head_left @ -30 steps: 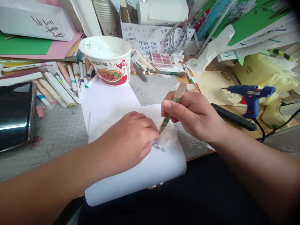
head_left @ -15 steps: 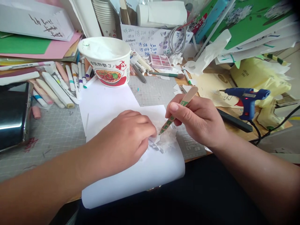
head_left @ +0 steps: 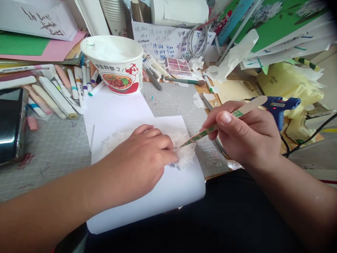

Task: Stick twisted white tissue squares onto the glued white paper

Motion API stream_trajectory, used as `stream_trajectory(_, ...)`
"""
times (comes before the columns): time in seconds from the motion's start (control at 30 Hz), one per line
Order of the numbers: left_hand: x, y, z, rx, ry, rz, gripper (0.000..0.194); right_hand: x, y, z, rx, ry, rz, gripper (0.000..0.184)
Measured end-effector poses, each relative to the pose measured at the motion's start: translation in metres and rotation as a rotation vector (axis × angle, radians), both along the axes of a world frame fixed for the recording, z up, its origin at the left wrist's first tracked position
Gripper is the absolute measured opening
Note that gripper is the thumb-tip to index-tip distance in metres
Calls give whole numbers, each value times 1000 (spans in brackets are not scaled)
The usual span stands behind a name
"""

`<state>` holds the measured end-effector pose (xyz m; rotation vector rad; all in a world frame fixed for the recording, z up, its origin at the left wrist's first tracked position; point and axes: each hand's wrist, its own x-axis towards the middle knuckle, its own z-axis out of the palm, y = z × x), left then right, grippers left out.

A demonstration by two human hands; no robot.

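My right hand point(head_left: 244, 130) pinches a flat wooden craft stick point(head_left: 252, 106) with green lettering, between thumb and fingers. Its narrow tip rests at crumpled white tissue paper point(head_left: 185, 158), just beside my left fingertips. My left hand point(head_left: 152, 158) is bent over the same tissue, fingers close together and pressing on it; its thumb is mostly hidden. Under both lies a large white sheet of paper point(head_left: 147, 207), its near edge curling down over the table edge. More torn tissue shows behind my left wrist.
A paper noodle bowl point(head_left: 112, 66) stands behind the sheet. Markers point(head_left: 56, 96) lie at the left by a dark glossy device point(head_left: 12, 123). A blue hot glue gun point(head_left: 281, 107) with its cord is right, partly behind my right hand. A grey cutting mat point(head_left: 168, 100) covers the table.
My right hand has moved right and tilted the stick lower, its tip still at the tissue. My left hand stays nearly in place. The camera view has shifted slightly.
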<state>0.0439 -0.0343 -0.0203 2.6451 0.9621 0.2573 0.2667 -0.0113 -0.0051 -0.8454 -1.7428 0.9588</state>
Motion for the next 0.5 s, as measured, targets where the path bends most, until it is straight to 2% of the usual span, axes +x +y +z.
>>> stream_trajectory(0.1,0,0,0,14,5,-4,35,-1,-2,3,-11,-22,85,20)
stream_trajectory(0.2,0,-1,1,30,3,-11,34,-4,-4,7,20,-186,169,22)
stream_trajectory(0.3,0,0,2,42,-1,-10,33,-8,-3,9,61,-346,178,23)
stream_trajectory(0.5,0,0,0,75,-8,-12,32,-18,2,11,144,-438,223,28)
